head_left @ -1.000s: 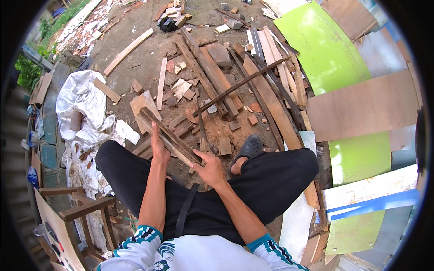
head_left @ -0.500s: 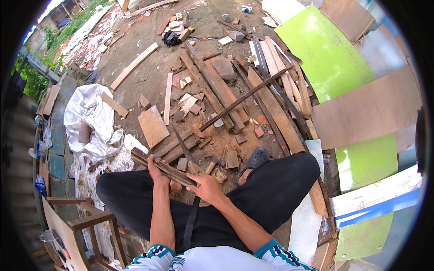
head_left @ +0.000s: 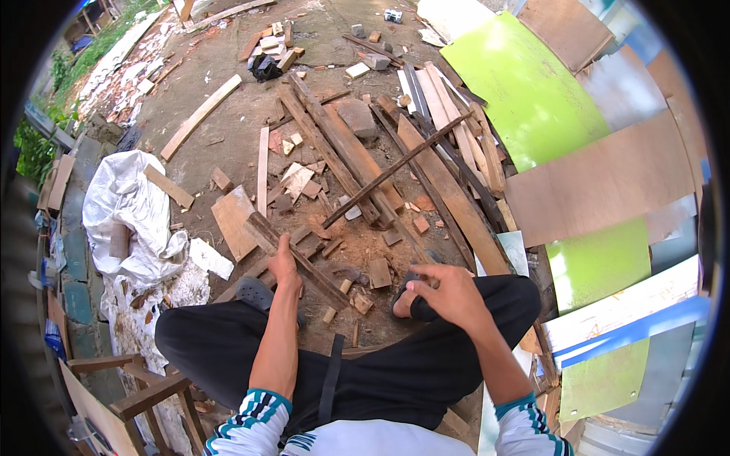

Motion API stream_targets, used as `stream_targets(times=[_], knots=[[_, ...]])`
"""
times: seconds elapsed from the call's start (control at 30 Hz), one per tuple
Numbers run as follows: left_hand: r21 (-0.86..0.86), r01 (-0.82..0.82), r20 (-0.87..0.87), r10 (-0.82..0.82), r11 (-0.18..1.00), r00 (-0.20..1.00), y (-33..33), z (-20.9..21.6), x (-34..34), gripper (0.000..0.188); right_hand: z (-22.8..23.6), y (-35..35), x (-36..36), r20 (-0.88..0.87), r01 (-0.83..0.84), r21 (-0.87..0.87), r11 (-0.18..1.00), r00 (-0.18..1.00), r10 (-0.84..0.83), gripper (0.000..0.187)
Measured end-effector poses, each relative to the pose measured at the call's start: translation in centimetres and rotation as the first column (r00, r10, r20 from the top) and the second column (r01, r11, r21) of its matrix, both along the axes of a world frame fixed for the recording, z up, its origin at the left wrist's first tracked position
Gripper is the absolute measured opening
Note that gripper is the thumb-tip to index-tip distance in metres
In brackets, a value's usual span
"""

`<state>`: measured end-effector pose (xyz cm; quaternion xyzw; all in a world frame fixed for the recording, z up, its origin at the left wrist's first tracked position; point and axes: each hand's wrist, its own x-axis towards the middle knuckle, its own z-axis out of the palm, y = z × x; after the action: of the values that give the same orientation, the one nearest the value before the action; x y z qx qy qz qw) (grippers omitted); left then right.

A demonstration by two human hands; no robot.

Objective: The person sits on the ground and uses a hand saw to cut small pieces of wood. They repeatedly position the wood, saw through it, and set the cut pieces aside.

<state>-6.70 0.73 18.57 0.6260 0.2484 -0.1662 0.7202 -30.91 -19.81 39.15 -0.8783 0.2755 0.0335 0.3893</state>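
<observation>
My left hand [head_left: 284, 267] is closed around a long dark wooden strip [head_left: 315, 277], held at a slant in front of my knees. The strip's far end overlaps a flat brown board [head_left: 234, 222] on the ground. Over my right knee, beside the dark clog [head_left: 403, 298], is my right hand [head_left: 450, 295] with curled fingers. A narrow brownish strip [head_left: 411, 242] runs up and left from those fingers; I cannot tell whether they grip it. Wood offcuts, including a small block [head_left: 379, 273], lie on the sawdust between my feet.
Long planks [head_left: 357, 156] and a thin dark bar [head_left: 403, 167] lie crossed ahead. Green sheets [head_left: 525, 91] and brown plywood [head_left: 601, 178] cover the right side. A white sack [head_left: 125, 205] lies left; a wooden stool frame [head_left: 152, 395] stands at lower left.
My right hand has let go of the wooden strip and moved right. My left hand keeps it, tilted more steeply. The tapered blade seen between my feet has left that spot.
</observation>
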Motion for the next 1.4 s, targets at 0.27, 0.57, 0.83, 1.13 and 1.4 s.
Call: stream_targets(times=[0.27, 0.57, 0.83, 1.13, 1.4], knots=[[0.585, 0.513, 0.037, -0.652, 0.629, 0.757, -3.2, -6.1, -2.7, 0.069, -8.6, -6.1, 1.9, 0.068, 0.088, -0.09, 0.992, 0.994, -0.082, 0.032], [0.779, 0.615, -0.218, -0.867, 0.122, 0.448, -4.1, -7.1, -6.9, 0.072, -10.0, -5.7, 2.4, 0.008, 0.068, -0.041, 0.997, 0.998, -0.068, 0.025], [0.836, 0.517, -0.087, -0.884, 0.186, 0.459, -3.4, -9.2, -7.9, 0.064, -10.9, -6.0, 2.1, -0.042, 0.039, -0.062, 0.997, 0.998, -0.042, 0.025], [0.832, 0.55, -0.2, -0.89, 0.065, 0.409, -2.4, -13.9, -6.9, 0.094, -10.8, -5.5, 1.8, -0.094, -0.057, -0.057, 0.997, 0.994, 0.051, 0.04], [0.492, 0.871, -0.429, -0.871, -0.001, 0.241, -3.2, -16.1, -7.7, 0.099, -17.0, -5.1, 0.2, -0.44, -0.281, 0.054, 0.958, 0.855, 0.276, 0.086]])
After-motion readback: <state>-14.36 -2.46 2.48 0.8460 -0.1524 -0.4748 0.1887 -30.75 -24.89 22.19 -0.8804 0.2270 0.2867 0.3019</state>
